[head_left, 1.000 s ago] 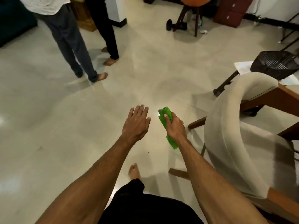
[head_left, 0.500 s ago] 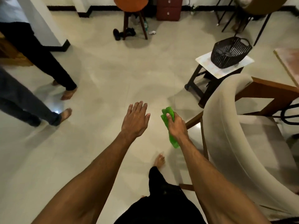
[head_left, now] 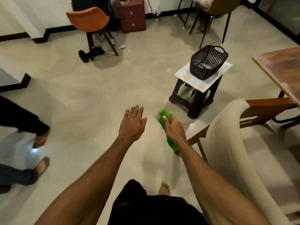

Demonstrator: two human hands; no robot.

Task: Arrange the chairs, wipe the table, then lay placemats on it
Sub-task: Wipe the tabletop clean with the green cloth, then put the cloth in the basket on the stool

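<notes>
Since the frame half a second back, the person's bare foot (head_left: 164, 187) has drawn in closer under the body. An orange chair (head_left: 88, 20) and a maroon drawer unit (head_left: 131, 15) by the far wall now show in full. Both hands keep the same pose.

Right hand (head_left: 174, 129): fingers and thumb curled round a green cloth (head_left: 165, 116), held in the air above the floor (head_left: 97, 95), just left of the cream chair (head_left: 227, 143).

Green cloth: bunched into a long strip. Its long axis follows the line of the forearm. One end projects past the thumb and points away from the person, toward the dark stool (head_left: 194, 104); the other end hangs out below the wrist.

Left hand (head_left: 132, 123): palm down, fingers straight and close together, holding nothing. It is beside the right hand and apart from it.

Cream chair: curved back toward the person, wooden arm close to the near edge of the bench (head_left: 279, 67).

Stool: on the floor near the bench's corner. It carries a pale patterned mat (head_left: 186, 73), and a black slatted basket (head_left: 208, 61) stands on the mat.

Left margin: legs and bare feet of two bystanders (head_left: 40, 138).

Far wall, right: a brown chair (head_left: 217, 7) on thin dark legs.
</notes>
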